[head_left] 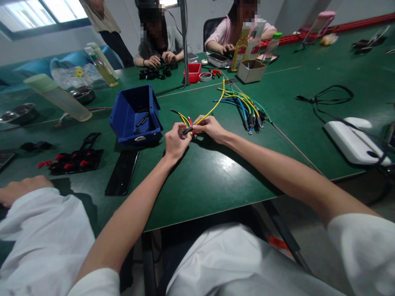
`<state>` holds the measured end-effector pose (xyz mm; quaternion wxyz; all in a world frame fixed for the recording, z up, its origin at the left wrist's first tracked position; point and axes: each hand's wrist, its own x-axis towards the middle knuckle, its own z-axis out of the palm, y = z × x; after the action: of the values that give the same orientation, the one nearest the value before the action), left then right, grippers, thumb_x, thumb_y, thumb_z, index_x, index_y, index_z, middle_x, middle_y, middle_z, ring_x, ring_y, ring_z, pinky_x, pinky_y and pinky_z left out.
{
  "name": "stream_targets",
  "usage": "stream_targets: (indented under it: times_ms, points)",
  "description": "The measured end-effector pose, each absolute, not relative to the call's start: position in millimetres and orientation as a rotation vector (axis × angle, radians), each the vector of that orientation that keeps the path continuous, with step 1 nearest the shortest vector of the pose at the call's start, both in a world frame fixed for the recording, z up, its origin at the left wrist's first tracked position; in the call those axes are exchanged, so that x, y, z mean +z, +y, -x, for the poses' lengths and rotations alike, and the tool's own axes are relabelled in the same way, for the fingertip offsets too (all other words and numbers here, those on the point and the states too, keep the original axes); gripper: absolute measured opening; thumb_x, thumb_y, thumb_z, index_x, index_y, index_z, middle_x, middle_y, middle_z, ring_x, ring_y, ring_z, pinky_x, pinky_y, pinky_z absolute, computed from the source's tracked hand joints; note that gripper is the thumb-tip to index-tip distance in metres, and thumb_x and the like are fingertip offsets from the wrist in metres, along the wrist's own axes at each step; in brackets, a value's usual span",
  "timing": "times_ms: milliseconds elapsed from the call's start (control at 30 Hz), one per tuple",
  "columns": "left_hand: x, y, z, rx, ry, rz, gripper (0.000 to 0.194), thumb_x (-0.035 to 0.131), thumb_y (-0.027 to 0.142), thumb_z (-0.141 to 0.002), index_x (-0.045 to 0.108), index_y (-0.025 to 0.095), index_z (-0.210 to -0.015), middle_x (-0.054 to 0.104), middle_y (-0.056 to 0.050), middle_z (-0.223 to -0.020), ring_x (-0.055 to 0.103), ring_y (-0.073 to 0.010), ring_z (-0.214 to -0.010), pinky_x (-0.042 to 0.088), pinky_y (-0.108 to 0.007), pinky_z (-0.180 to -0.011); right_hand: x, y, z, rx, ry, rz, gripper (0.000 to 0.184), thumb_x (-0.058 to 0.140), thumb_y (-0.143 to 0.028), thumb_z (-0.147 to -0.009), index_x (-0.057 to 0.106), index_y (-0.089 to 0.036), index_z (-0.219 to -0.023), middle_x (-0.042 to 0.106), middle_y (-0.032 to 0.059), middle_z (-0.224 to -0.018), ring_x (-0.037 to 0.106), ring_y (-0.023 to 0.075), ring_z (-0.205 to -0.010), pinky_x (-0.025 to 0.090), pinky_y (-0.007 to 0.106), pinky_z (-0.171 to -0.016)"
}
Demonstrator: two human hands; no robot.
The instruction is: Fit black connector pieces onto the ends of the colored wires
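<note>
My left hand (175,142) and my right hand (210,127) meet over the green table (216,176), both pinched on a small black connector (187,130). A yellow wire (212,109) runs from my right hand's fingers up and away to the right. Short yellow, red and black wire ends (183,118) stick out just above my left hand's fingertips. A bundle of blue, green and yellow wires (243,105) with black ends lies on the table to the right of my hands.
A blue bin (135,115) with black parts stands left of my hands. Black and red parts (74,158) and a black strip (121,172) lie at the left. Two people work at the far side. A white device (352,142) and a black cable (327,96) lie right.
</note>
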<state>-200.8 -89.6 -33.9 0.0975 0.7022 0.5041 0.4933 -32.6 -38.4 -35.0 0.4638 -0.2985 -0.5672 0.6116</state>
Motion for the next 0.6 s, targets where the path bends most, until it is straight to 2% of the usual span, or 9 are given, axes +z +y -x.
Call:
stream_targets:
  times_ms: [600]
  points:
    - [-33.8, -89.4, 200.7, 1.429, 1.516, -2.066, 0.026, 0.066, 0.016, -0.073, 0.057, 0.019, -0.097, 0.07, 0.0, -0.082, 0.058, -0.0084, -0.057, 0.049, -0.021, -0.059, -32.3, -39.8, 34.5, 1.514, -1.344, 0.785, 0.028, 0.085, -0.03, -0.061, 0.065, -0.016, -0.074, 0.068, 0.002, -0.072, 0.065, 0.0136, -0.068, 0.054, 0.028, -0.069]
